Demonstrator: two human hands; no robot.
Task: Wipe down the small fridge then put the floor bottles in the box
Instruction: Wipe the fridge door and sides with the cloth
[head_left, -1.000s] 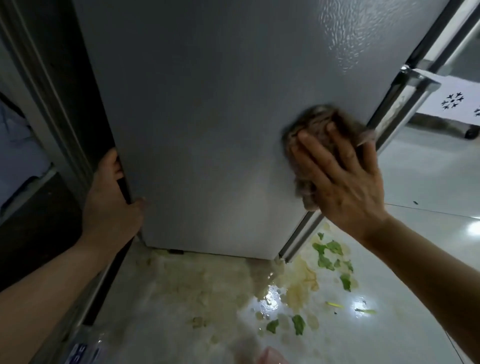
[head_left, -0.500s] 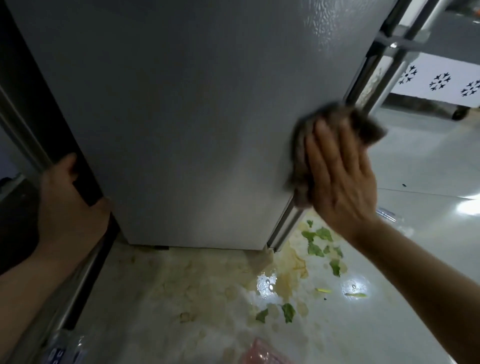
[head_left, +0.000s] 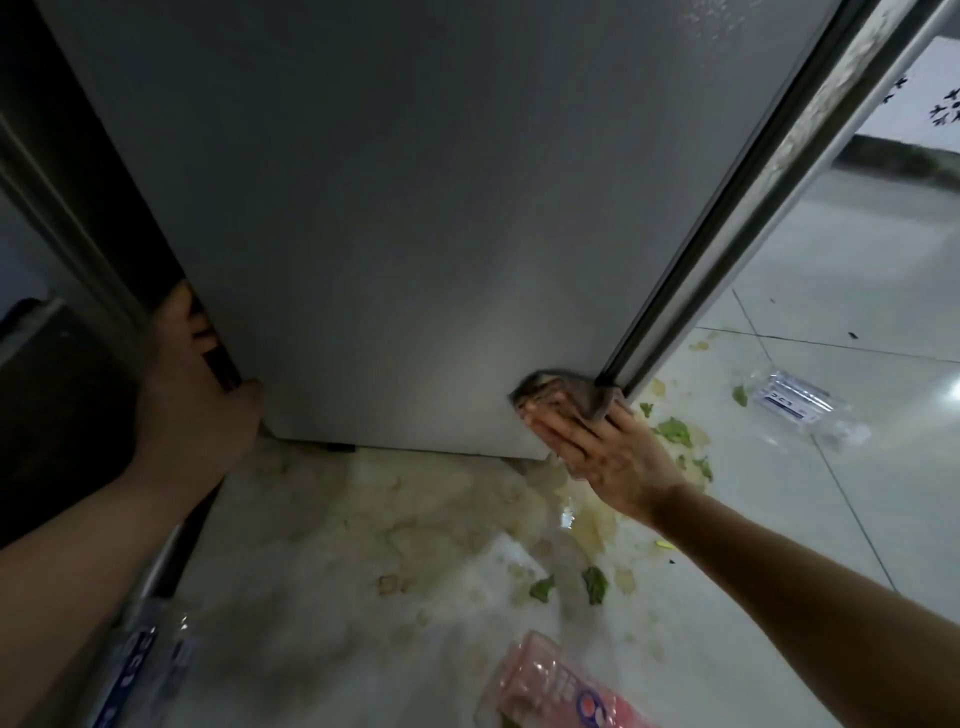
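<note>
Down the grey side panel of the small fridge (head_left: 415, 218) the right hand (head_left: 608, 457) has slid with its rag (head_left: 561, 392), from mid-height near the door seam to the bottom front corner, just above the floor. From the head camera, that hand lies flat, fingers straight, pressing the brownish rag against the panel beside the door gasket (head_left: 727, 218). The left hand (head_left: 192, 395) grips the fridge's rear edge, fingers curled behind it and thumb on the panel, steadying the cabinet. On the tiled floor (head_left: 831, 519) a yellowish spill with green leaf scraps (head_left: 675, 431) spreads around the fridge's foot. Three floor bottles lie on their sides: a clear one (head_left: 802, 402) well off to the right, a pink-labelled one (head_left: 550, 691) near the bottom edge, and a blue-labelled one (head_left: 150, 660) under the left forearm. No box is in view. The rag is soft and limp, so flat-palm pressure suits it. The bottles look like thin, light plastic, probably crushable and perhaps slick from the spill; each is best taken round the middle of its body.
</note>
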